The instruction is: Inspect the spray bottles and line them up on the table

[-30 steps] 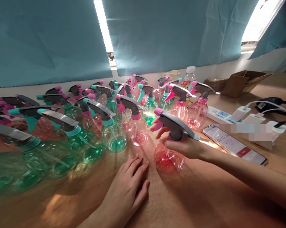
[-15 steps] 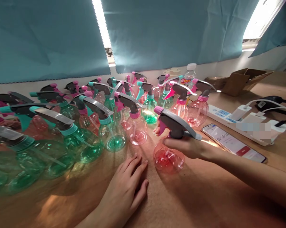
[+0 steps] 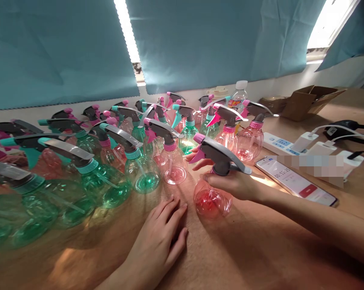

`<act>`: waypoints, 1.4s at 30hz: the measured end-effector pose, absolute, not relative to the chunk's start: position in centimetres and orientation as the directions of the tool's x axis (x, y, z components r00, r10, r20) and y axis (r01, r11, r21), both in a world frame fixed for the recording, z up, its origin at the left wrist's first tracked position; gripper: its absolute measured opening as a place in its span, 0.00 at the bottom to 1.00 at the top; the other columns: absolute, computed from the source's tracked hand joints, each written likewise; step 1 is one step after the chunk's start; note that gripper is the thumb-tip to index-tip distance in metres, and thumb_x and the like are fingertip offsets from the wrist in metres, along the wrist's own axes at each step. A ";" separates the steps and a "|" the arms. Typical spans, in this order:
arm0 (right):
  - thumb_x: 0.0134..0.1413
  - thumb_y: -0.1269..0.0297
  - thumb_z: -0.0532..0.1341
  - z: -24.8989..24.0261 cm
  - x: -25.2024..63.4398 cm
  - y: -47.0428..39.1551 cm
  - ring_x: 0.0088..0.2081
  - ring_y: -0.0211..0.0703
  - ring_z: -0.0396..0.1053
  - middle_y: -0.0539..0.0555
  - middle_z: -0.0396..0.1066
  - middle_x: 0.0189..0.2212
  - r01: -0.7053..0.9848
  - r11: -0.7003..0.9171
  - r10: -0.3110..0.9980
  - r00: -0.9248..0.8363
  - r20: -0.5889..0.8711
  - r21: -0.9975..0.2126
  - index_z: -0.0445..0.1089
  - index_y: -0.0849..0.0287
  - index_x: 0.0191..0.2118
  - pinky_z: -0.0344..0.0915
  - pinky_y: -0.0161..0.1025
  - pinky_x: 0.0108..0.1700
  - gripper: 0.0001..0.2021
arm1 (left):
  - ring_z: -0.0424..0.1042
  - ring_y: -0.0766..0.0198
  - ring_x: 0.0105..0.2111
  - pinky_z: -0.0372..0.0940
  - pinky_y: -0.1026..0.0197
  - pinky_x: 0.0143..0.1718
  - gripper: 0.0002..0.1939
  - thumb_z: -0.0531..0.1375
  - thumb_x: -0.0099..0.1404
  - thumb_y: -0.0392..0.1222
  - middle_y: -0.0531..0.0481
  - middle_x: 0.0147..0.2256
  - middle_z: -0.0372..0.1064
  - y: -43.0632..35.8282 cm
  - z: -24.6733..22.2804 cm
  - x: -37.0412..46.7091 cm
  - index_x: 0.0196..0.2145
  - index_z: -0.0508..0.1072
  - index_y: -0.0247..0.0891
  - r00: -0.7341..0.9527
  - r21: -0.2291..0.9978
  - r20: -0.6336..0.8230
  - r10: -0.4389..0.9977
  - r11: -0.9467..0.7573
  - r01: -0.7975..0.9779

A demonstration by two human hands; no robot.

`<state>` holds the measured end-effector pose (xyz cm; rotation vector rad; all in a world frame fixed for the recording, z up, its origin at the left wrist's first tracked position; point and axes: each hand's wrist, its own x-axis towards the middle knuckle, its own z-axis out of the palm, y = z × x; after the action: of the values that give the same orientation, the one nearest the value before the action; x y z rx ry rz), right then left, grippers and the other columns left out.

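Behind: creased teal-blue fabric curtain panels (image 3: pixel 64 48), filling most of the upper view.
Centre gap: a narrow, glaring white strip of light (image 3: pixel 127 32), slanting between two panels.
Upper right: a wider, overexposed window gap (image 3: pixel 331 26), with teal fabric on both sides.
Below the hems: a plain white wall (image 3: pixel 275 85).
Foreground: a smooth brown worktop (image 3: pixel 209 262), an amber patch of light (image 3: pixel 64 262) at lower left, deep shadow at lower right.

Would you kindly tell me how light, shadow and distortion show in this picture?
Head view: white glare shows in the gap between the teal curtains; head view: a soft shadow spreads across the table below the right hand and its pink spray bottle; head view: green bottles near the left edge look stretched.
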<state>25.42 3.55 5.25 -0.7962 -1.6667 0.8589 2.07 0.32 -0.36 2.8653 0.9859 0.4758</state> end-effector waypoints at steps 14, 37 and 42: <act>0.43 0.78 0.54 5.8 25.1 3.5 0.41 0.42 0.72 0.52 0.73 0.44 0.106 0.556 0.818 -0.243 0.521 -0.824 0.63 0.48 0.56 0.70 0.41 0.40 0.32 | 0.62 0.46 0.58 0.64 0.40 0.54 0.20 0.51 0.71 0.39 0.37 0.55 0.66 0.3 0.0 2.2 0.58 0.66 0.32 0.759 0.160 0.244 0.604 -0.797 0.582; 0.39 0.79 0.54 6.5 25.1 3.1 0.35 0.42 0.68 0.49 0.66 0.27 0.141 0.502 0.854 -0.238 0.464 -0.853 0.66 0.53 0.29 0.69 0.40 0.38 0.13 | 0.61 0.46 0.59 0.63 0.42 0.56 0.20 0.52 0.71 0.40 0.40 0.56 0.65 0.3 -0.6 2.0 0.59 0.66 0.37 0.735 0.188 0.275 0.620 -0.784 0.592; 0.39 0.78 0.54 6.5 25.1 3.3 0.33 0.40 0.67 0.48 0.67 0.28 0.145 0.526 0.839 -0.252 0.483 -0.838 0.68 0.53 0.37 0.68 0.38 0.34 0.17 | 0.62 0.46 0.58 0.64 0.42 0.55 0.20 0.52 0.71 0.39 0.40 0.56 0.66 0.2 -0.3 2.1 0.59 0.66 0.37 0.739 0.184 0.264 0.620 -0.785 0.592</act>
<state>25.15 3.28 6.50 -0.8330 -1.7195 0.8291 2.10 0.25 -0.34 2.8473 0.9939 0.4802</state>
